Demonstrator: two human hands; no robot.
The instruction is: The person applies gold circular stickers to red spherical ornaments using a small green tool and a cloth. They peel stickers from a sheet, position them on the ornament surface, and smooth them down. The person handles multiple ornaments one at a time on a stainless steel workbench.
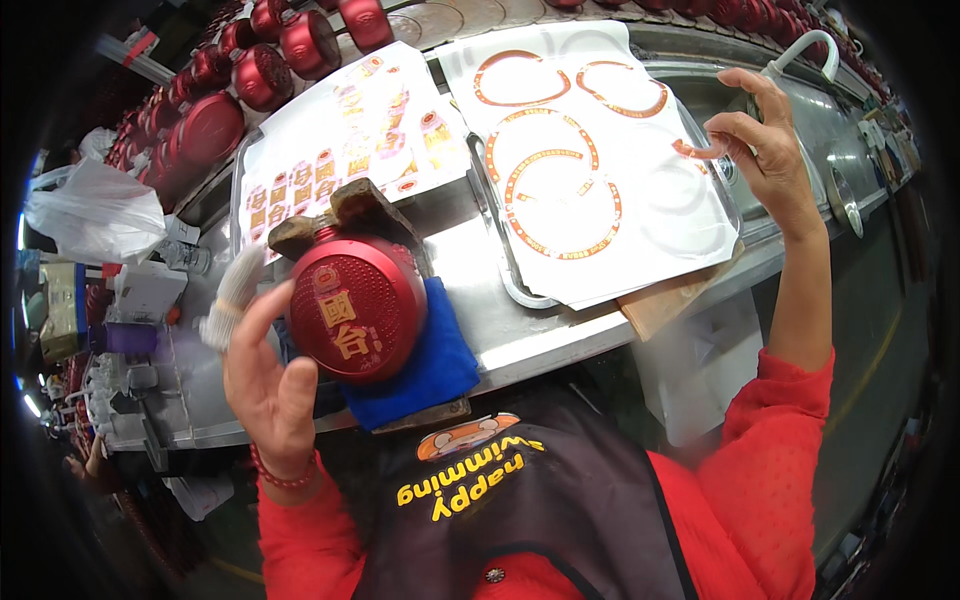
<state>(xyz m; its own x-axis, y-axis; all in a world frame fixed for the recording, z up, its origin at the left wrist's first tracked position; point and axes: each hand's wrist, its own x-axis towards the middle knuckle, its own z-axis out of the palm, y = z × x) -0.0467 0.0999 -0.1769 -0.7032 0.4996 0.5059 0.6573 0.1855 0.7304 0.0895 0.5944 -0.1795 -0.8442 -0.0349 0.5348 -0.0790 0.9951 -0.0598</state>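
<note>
A round, flattened red bottle (350,325) with gold characters and a dotted raised surface rests on a blue cloth, its neck between two dark, worn support blocks (370,210). My left hand (265,390) is beside its left edge with fingers apart, and one finger wears a whitish cover (235,295). Whether a fingertip touches the bottle I cannot tell. Above the right edge of a white sheet (640,235), my right hand (770,165) pinches a small red-and-gold decal strip (686,150) between thumb and finger. Several curved decal strips (565,250) lie on that sheet.
A second white sheet (410,80) carries rows of gold-and-red decals. Both sheets lie on trays on a metal bench (560,345). Red bottles (262,78) crowd the back left. A plastic bag (95,215) hangs at left; a tap (815,45) and sink stand at right.
</note>
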